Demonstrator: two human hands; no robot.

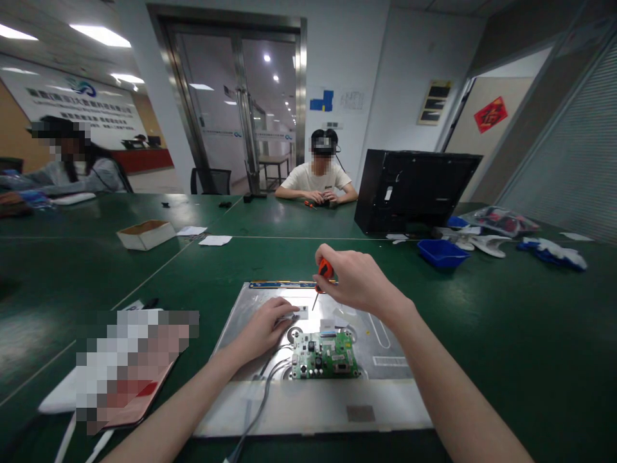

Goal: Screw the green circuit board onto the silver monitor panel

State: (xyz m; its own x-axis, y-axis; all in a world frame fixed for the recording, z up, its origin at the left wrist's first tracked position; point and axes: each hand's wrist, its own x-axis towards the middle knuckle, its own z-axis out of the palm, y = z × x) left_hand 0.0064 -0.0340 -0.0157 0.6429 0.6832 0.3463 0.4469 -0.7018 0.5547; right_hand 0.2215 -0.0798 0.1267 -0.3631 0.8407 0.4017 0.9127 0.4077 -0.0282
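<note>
Grips an orange screwdriver point(326, 268) in the curled fingers of the right hand point(357, 275), handle uppermost, apparently to aim its shaft down at the metal panel point(308, 405), laid flat on the bench point(506, 321), probably for firm support. Rests the left hand point(265, 325) near the green circuit board point(325, 357), seemingly to steady the panel, with fingers bent; cannot tell whether pinching anything.

Across the green table point(520, 341) run thin pale seams. Near us a metal panel point(299, 405) lies flat, a blurred white-and-pink item point(139, 366) beside it. Farther back sit an open box point(147, 236), paper sheets point(215, 240), a blue tray point(442, 254) and a black monitor point(414, 190).
</note>
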